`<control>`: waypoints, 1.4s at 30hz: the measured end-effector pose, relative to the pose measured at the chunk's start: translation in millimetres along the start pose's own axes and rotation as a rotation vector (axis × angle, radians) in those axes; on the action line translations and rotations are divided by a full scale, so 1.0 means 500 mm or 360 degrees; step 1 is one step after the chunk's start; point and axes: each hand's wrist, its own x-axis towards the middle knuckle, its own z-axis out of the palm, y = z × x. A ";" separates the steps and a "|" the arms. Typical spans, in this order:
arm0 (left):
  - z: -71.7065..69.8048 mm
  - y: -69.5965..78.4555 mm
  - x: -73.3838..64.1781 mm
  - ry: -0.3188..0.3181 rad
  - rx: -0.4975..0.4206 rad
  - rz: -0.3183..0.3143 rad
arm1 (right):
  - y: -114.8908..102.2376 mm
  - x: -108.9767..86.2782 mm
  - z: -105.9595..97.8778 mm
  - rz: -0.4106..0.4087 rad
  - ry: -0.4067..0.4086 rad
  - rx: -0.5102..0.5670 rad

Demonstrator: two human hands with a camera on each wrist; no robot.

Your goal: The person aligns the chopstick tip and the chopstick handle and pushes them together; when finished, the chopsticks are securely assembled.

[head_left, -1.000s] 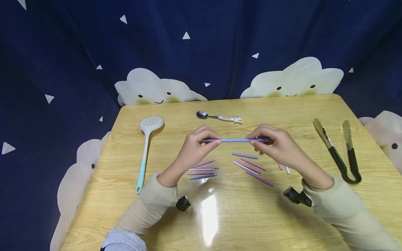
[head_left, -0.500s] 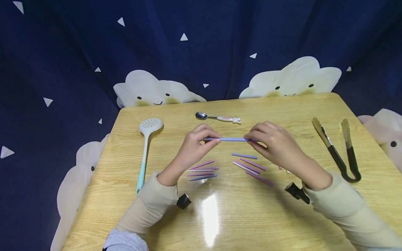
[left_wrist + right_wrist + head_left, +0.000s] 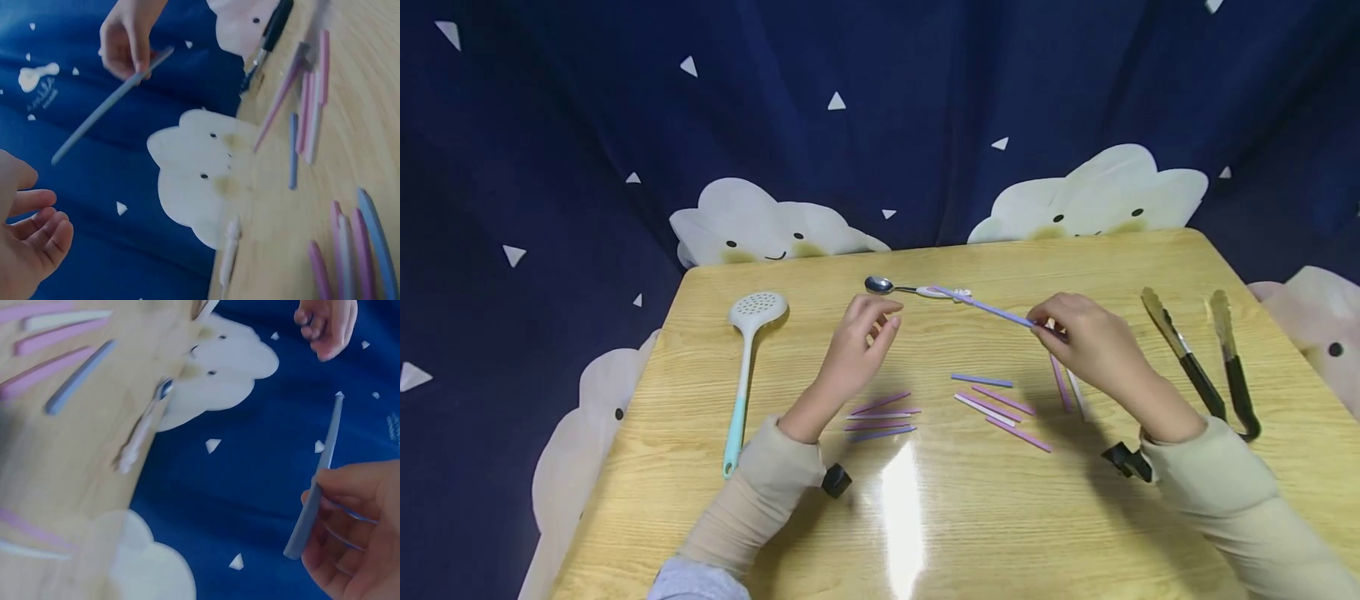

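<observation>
In the head view my right hand (image 3: 1090,342) pinches a long, thin blue-violet stick (image 3: 992,309) near its right end. The stick is held above the table, its free end slanting up and left in front of the spoon's handle. The right wrist view shows the thumb and fingers around the stick (image 3: 328,447). My left hand (image 3: 850,346) holds nothing, its fingers loosely bent, apart from the stick's free end. Below the hands lie short pink, white and blue sticks: a left group with a blue stick (image 3: 880,433), and a middle group with a pink stick (image 3: 1018,434).
A spoon (image 3: 880,285) lies towards the back of the wooden table (image 3: 1000,525). On the left is a slotted skimmer (image 3: 745,367), on the right black-handled tongs (image 3: 1198,379). A pink stick (image 3: 1061,383) and a white stick (image 3: 1077,393) lie beneath the right hand.
Both hands held the blue-violet stick level before. My left hand has let go and drawn back leftward; my right hand has moved right with the stick, which now slants.
</observation>
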 end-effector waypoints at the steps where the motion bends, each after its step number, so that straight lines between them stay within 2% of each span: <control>1: -0.001 -0.006 -0.002 -0.0013 0.0015 -0.0031 | 0.007 -0.004 0.000 0.0050 -0.0022 0.0009; 6: -0.004 -0.034 -0.010 -0.0043 0.0058 -0.0127 | 0.041 -0.022 0.002 0.0287 -0.0134 0.0075; 11: -0.007 -0.050 -0.015 -0.0052 0.0072 -0.0195 | 0.085 -0.040 0.012 0.0506 -0.0232 0.0169; 18: -0.009 -0.064 -0.024 -0.0095 0.0106 -0.0304 | 0.142 -0.073 0.037 0.0719 -0.0387 0.0197; 22: -0.006 -0.077 -0.029 -0.0113 0.0142 -0.0339 | 0.167 -0.089 0.056 0.0830 -0.0539 0.0199; 27: -0.002 -0.092 -0.035 -0.0162 0.0176 -0.0384 | 0.184 -0.106 0.077 0.0868 -0.0661 0.0203; 36: 0.007 -0.121 -0.047 -0.0271 0.0196 -0.0424 | 0.192 -0.129 0.100 0.0874 -0.0759 0.0294; 42: 0.008 -0.126 -0.053 -0.0441 0.0255 -0.0481 | 0.188 -0.131 0.109 0.0865 -0.0815 0.0311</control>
